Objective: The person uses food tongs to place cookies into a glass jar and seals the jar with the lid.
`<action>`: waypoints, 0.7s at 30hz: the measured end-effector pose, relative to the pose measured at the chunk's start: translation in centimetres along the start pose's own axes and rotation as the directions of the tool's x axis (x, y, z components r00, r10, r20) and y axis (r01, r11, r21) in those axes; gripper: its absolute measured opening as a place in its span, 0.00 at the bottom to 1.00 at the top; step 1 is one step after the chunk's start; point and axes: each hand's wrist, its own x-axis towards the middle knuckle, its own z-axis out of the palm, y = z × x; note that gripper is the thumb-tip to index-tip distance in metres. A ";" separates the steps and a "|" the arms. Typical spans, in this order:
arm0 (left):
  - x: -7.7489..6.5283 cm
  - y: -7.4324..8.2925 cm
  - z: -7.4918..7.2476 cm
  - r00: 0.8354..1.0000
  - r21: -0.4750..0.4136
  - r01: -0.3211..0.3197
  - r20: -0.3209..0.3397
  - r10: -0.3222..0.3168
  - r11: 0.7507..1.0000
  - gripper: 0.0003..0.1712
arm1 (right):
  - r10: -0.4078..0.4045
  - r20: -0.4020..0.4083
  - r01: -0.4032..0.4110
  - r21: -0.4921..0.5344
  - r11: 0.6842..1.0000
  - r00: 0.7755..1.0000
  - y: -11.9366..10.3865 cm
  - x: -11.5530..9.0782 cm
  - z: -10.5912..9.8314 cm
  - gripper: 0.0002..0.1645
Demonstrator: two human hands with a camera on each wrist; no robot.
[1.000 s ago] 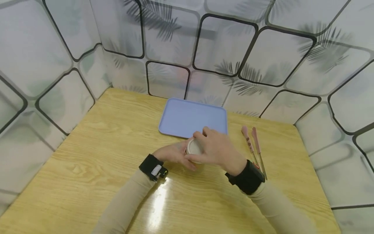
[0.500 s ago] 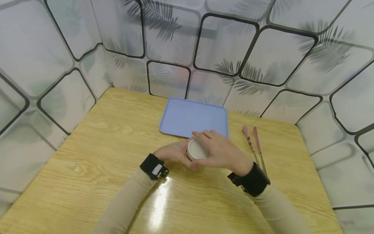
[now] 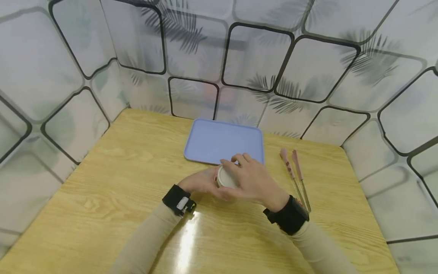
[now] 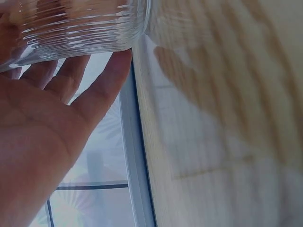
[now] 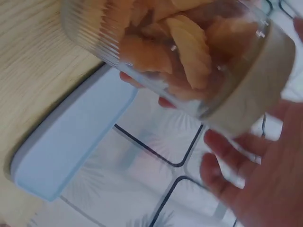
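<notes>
A clear jar with a ribbed lower wall (image 5: 161, 52) stands between the two hands, and curved orange-brown pieces (image 5: 189, 52) show inside it. Its pale lid (image 3: 227, 177) faces up in the head view. My left hand (image 3: 203, 182) holds the jar from the left side, fingers behind the wall and thumb in front; in the left wrist view its fingers (image 4: 102, 90) lie along the clear side near the base. My right hand (image 3: 253, 180) grips the lid from the right, thumb on the near edge and bent fingers on the far edge.
Behind the hands lies a blue tray (image 3: 222, 140) on the wooden table (image 3: 113, 182). Two long utensils with pink handles (image 3: 287, 161) lie right of the tray, close to my right wrist. A patterned curtain (image 3: 195, 64) rises along the table's back and sides.
My right hand has shifted and turned around the lid; its fingers straightened half a second ago and are more bent now. The left hand keeps its hold. The head view has tilted slightly.
</notes>
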 end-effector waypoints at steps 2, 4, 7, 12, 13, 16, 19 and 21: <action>0.0 0.0 -0.1 1.000 -0.009 -0.005 -0.005 0.005 1.000 0.47 | -0.009 0.013 0.008 0.062 0.998 1.000 0.3 -0.1 -0.1 0.39; 0.0 0.0 -0.2 1.000 -0.014 -0.001 -0.016 0.000 1.000 0.48 | -0.022 0.025 0.019 0.106 0.994 0.999 0.5 0.0 -0.3 0.40; 0.0 0.0 -0.3 0.999 -0.007 0.012 -0.033 -0.012 1.000 0.51 | -0.028 0.023 0.026 0.076 0.997 0.999 0.5 0.4 -0.3 0.38; 0.1 -0.2 -0.1 0.997 0.040 0.003 -0.074 0.000 0.999 0.53 | -0.034 -0.041 0.030 -0.085 0.996 0.999 0.3 0.7 1.0 0.33; 0.1 -0.2 0.1 0.995 0.067 -0.008 -0.094 0.014 0.998 0.54 | -0.034 -0.065 0.026 -0.126 0.992 0.997 0.2 0.7 1.4 0.31; 0.0 -0.2 0.9 0.981 0.180 -0.015 -0.188 0.050 0.984 0.53 | -0.016 -0.156 -0.019 -0.221 0.975 0.988 0.0 0.8 2.6 0.29; -0.1 -0.1 1.7 0.960 0.284 0.006 -0.270 0.074 0.959 0.49 | 0.013 -0.229 -0.072 -0.254 0.964 0.973 -0.2 0.9 3.6 0.29; -0.1 -0.1 2.1 0.954 0.311 0.012 -0.287 0.082 0.950 0.47 | 0.029 -0.267 -0.098 -0.252 0.963 0.963 -0.4 0.7 4.1 0.30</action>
